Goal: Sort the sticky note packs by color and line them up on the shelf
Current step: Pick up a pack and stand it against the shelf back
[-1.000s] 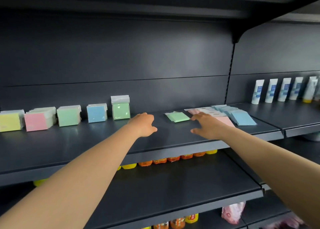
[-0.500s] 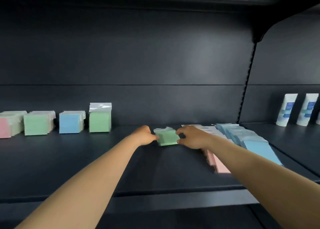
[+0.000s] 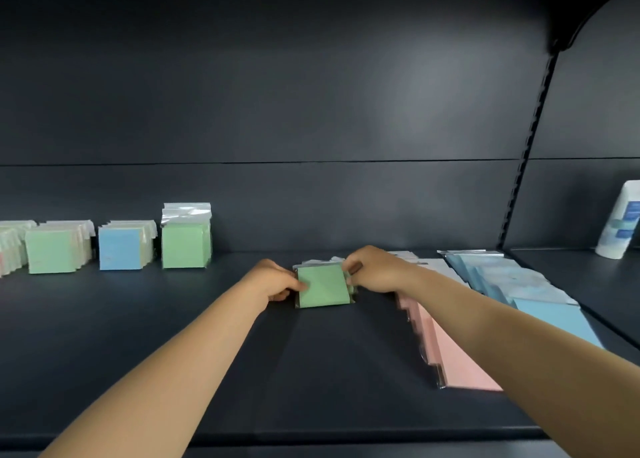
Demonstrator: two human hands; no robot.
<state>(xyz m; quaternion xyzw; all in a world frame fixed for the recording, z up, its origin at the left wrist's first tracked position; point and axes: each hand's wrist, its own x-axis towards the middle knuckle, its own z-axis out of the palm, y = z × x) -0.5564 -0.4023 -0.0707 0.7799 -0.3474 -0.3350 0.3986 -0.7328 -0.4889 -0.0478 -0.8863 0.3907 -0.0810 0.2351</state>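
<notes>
Grip: left hand [image 3: 273, 281] and right hand [image 3: 372, 270] pinch green pack [image 3: 323, 289] by side edges | handling: light, flat, slippery wrapper | location: shelf [image 3: 311, 371]

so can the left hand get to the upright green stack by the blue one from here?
Probably yes, once it lets go: the left hand grips the green pack, and bare shelf lies between it and the upright green stack.

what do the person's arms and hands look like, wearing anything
Both forearms are bare as far as the frame shows: no sleeves, gloves, watch or bracelet. The left hand and right hand show no rings that I can make out.
</notes>
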